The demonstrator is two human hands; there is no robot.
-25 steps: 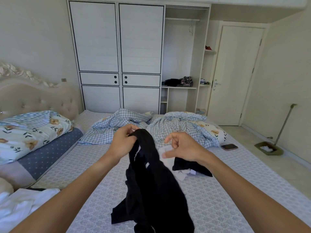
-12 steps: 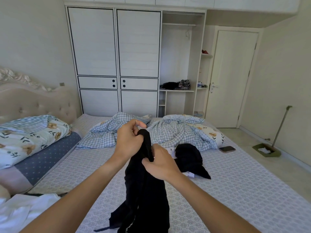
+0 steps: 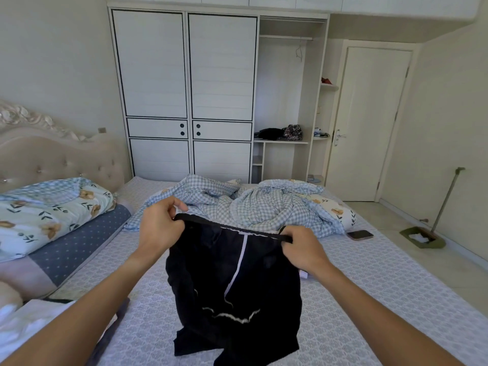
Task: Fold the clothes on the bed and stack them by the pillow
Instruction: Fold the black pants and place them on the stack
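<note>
- Your left hand (image 3: 161, 228) and your right hand (image 3: 303, 250) each pinch one end of the waistband of the black shorts with white seam lines (image 3: 235, 281); fingers curled around it.
- The shorts hang spread above the bed with the grey patterned sheet (image 3: 369, 281).
- No label or writing can be read on them.
- A dark phone (image 3: 360, 235) lies near the blue checked blanket (image 3: 264, 207).

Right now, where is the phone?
In the head view, the phone lies on the right side of the bed, just beyond the rumpled checked blanket, near the mattress edge.
</note>
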